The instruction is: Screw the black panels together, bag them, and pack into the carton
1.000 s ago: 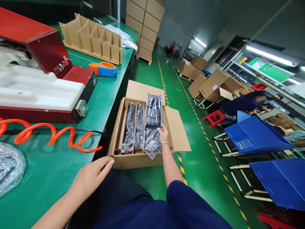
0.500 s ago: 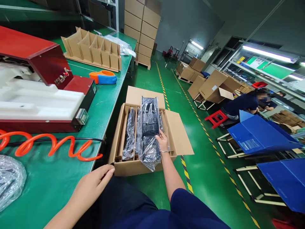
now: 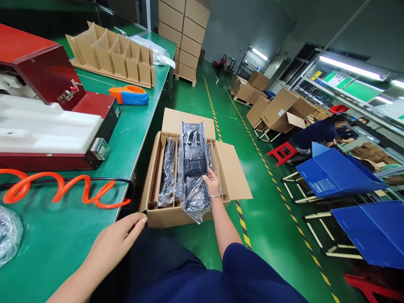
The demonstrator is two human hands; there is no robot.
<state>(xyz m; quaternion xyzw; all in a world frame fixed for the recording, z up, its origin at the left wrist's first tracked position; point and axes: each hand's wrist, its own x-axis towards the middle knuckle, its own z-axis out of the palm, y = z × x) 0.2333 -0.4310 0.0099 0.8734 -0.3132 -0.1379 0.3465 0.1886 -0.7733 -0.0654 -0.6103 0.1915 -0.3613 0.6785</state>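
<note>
My right hand [image 3: 212, 184] is closed on the right edge of a long black plastic part [image 3: 193, 155] in a clear plastic bag. The part lies tilted over an open cardboard box [image 3: 179, 218], its near end overhanging the front wall. My left hand [image 3: 126, 231] is closed at the box's near left corner, thumb and fingers pinching the cardboard there. Inside the box, upright cardboard dividers separate the slots. Another bagged black part [image 3: 168, 172] stands in the left slot, and more wrapping shows to the right of the held part.
On the green workbench [image 3: 126, 139] at left are a red machine [image 3: 41, 75], a coiled orange hose [image 3: 67, 185], a cardboard divider grid [image 3: 116, 54] and a tape dispenser [image 3: 129, 95]. Box flaps [image 3: 235, 170] spread outward. A seated person [image 3: 312, 134] works at right, behind blue bins [image 3: 339, 172].
The view has shifted slightly, so the bench, box and hands appear a little further left and higher. Both hands keep their holds; the bagged part stays over the box.
</note>
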